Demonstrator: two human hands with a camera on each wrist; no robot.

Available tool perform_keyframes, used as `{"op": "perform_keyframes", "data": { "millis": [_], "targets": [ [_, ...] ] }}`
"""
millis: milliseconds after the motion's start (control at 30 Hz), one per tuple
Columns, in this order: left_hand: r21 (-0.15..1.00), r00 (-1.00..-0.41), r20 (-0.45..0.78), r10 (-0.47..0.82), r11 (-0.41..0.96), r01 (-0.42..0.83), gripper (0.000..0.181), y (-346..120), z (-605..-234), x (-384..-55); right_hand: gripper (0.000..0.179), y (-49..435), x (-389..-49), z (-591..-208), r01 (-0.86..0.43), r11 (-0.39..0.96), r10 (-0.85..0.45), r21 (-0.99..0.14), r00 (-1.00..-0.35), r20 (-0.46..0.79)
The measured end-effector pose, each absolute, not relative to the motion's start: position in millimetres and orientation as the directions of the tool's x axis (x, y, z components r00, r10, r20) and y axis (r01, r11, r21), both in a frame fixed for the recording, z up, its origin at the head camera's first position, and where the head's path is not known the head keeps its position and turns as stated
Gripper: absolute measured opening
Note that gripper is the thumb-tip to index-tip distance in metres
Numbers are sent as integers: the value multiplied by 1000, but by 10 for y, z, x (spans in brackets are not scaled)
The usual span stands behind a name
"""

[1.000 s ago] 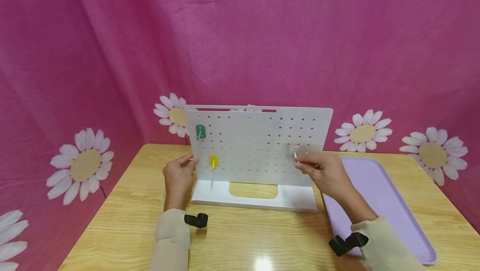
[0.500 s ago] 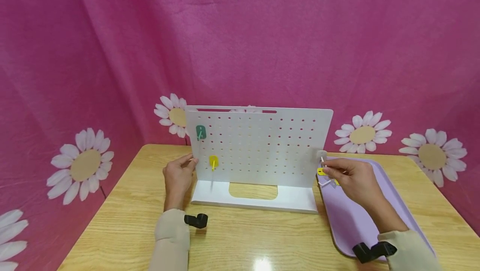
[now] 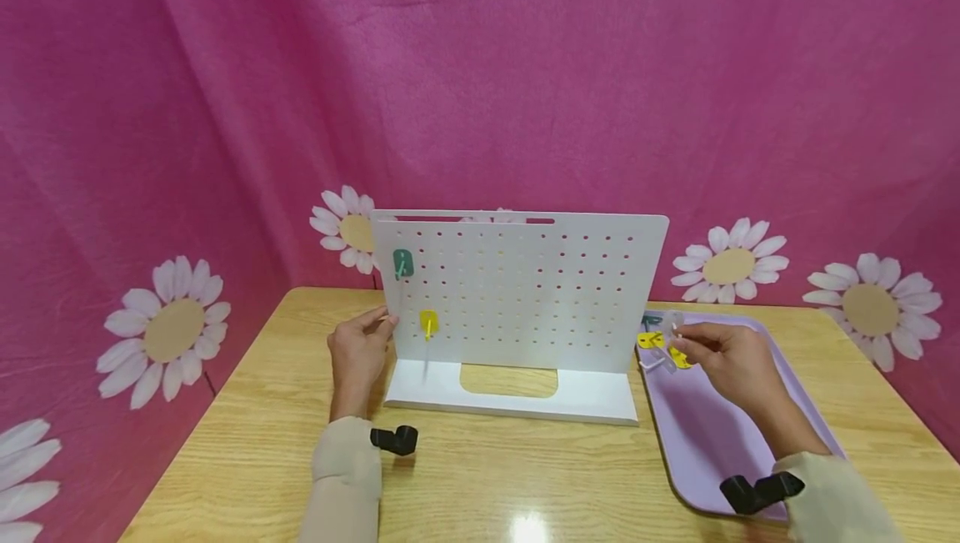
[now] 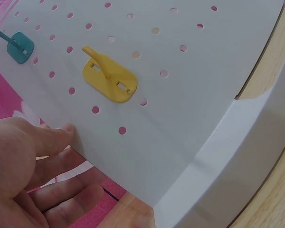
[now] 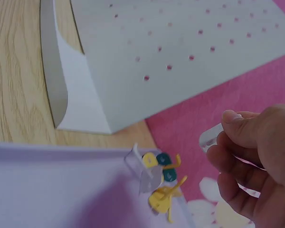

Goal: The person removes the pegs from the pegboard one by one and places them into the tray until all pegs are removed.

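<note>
One clear pegboard hook (image 5: pixel 210 137) is pinched in my right hand (image 3: pixel 731 359) at frame right, near the purple tray (image 3: pixel 716 451), while my left hand (image 3: pixel 358 349) grips the white pegboard (image 3: pixel 510 309) by its left edge, probably to steady it.

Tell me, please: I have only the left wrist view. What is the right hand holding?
Observer: The right hand is pinching a pale hook.
Operator: Thank you. Does anything lie apart from the board?
Observer: Yes, other hooks lie close together in a purple tray.
Operator: I understand. On which side of the board is this tray placed, please?
Observer: It is on the person's right side of the board.
</note>
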State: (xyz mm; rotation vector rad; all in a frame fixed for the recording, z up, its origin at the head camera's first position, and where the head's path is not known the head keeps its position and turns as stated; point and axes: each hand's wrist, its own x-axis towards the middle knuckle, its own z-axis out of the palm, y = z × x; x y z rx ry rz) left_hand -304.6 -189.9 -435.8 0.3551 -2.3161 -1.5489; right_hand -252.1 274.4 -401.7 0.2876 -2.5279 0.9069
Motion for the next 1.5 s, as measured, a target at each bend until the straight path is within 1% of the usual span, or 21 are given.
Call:
{"op": "perform_keyframes", "data": {
  "millis": [200,400,600,767,1100,1267,1500],
  "targets": [
    [923,-913,136,-385,384,-24,33,-1897,-4362,-3054,17,2820,-2585,-4130,-268,755,-25,-598,-923,383],
    [909,-902,173,-396,418,-8,30,-1896,-4381,-3066,17,2880,-2646,-4232,-209,764,-18,-610,-952,305],
    [907,-903,180,-391,421,-2,30,-1894,-4382,-3070,20,2922,-2697,-4303,-158,788,-13,-595,-970,241],
    [908,-902,179,-394,419,-2,30,-1891,-4369,-3064,19,2931,-2723,-4352,-145,783,-17,-605,-977,212],
    [912,-906,164,-389,409,-11,31,-1890,-4369,-3060,21,2934,-2756,-4386,-151,785,-36,-601,-979,198],
    [913,-906,167,-388,407,-6,31,-1897,-4362,-3056,25,2936,-2764,-4363,-147,782,-40,-606,-982,186],
    [913,-905,172,-389,409,-2,30,-1894,-4357,-3059,27,2923,-2756,-4278,-179,772,-51,-610,-974,221]
  ]
}}
